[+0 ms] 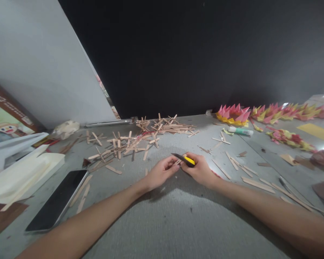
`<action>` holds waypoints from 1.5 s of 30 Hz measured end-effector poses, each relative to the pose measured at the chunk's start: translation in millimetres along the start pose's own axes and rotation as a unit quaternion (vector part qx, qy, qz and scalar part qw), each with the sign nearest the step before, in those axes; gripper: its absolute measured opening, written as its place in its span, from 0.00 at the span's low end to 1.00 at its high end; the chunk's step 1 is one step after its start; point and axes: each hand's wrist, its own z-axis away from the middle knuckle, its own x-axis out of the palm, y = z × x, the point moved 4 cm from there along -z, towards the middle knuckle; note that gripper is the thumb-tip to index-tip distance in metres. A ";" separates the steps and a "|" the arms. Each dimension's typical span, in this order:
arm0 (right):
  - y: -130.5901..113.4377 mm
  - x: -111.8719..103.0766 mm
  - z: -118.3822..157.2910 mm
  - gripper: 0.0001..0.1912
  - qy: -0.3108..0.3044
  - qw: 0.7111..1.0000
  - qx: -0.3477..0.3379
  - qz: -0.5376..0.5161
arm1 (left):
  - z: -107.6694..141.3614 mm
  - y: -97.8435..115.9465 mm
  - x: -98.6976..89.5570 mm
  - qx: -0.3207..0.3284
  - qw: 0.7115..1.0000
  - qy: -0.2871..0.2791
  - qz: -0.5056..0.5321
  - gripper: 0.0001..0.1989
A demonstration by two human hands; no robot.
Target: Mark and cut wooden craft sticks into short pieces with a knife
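Observation:
Near the middle of the grey table, my left hand pinches a small wooden stick piece between thumb and fingers. My right hand is closed around a yellow and black cutter, its dark tip pointing left over the fingers of my left hand. The two hands almost touch. Behind them lies a pile of wooden sticks, several joined into small crosses. Loose stick pieces lie right of my right hand. The exact contact between cutter and stick is too small to tell.
A phone and cream paper lie at the left. Pink and yellow folded-paper pieces stand at the back right beside a glue stick. A black panel rises behind the table.

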 end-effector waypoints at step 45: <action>8.5 -4.5 4.6 0.11 0.064 0.996 -0.045 0.034 | 3.4 -5.0 1.3 -0.028 0.995 0.090 -0.044 0.23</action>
